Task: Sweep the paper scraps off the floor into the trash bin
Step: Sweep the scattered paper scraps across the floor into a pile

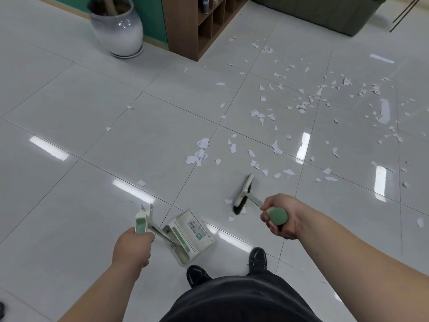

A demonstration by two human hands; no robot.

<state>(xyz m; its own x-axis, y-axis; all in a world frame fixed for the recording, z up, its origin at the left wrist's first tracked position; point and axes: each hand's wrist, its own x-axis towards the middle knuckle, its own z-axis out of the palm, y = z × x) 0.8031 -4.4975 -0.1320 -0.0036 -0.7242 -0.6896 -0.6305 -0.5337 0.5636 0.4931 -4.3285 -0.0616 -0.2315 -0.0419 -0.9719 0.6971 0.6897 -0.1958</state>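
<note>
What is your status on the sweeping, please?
Right hand grips broom, left hand grips dustpan. Paper scraps scattered across floor ahead. Trash bin not in view.

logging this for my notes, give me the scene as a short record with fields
left hand: grips dustpan handle
right hand: grips broom handle
broom head: low, a few scraps beside it
paper scraps: scattered over the floor, mostly ahead and right
trash bin: not in view
background: vase, wooden shelf
</note>
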